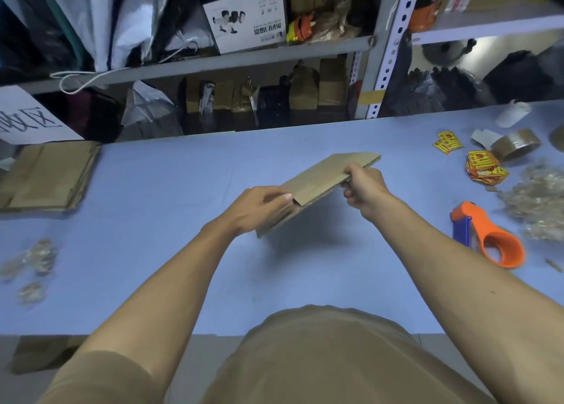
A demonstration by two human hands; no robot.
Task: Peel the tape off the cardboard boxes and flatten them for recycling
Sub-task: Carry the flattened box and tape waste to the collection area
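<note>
Both hands hold a flattened cardboard box [323, 187] above the blue table [183, 190] at mid-frame: left hand [259, 208] pinching its lower-left corner, right hand [364, 188] gripping its right edge.

One flattened box [323, 187], one cardboard stack [45, 174], one tape roll [515, 144], one dispenser [488, 236]
</note>
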